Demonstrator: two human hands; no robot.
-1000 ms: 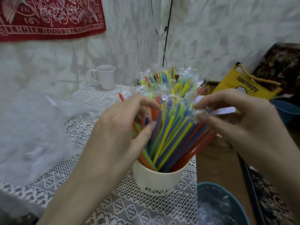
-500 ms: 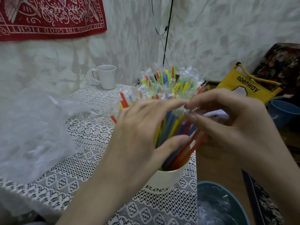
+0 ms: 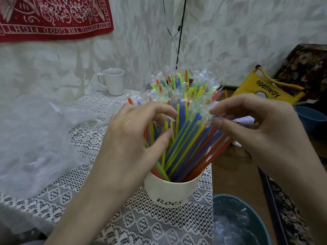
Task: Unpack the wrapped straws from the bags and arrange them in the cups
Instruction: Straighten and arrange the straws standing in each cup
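The wrapped straws point(image 3: 184, 131) are stood in the cup point(image 3: 169, 191) on the worktop point(image 3: 141, 227), long axes fanned up and away. They are flanked by both hands: wrapper tips are pinched by the left hand point(image 3: 134, 138) and the right hand point(image 3: 256, 131). A spare mug point(image 3: 114, 82) is set well behind, unobstructed.

Glossy clear plastic wrappers sheathe smooth, bright plastic straws point(image 3: 182, 138) in a matt cream paper cup point(image 3: 169, 193) on a white openwork lace tablecloth point(image 3: 85, 188). Crinkled translucent plastic bags point(image 3: 31, 142) lie left; far off, a glazed white ceramic mug point(image 3: 113, 82); right, a yellow cloth bag point(image 3: 267, 91).
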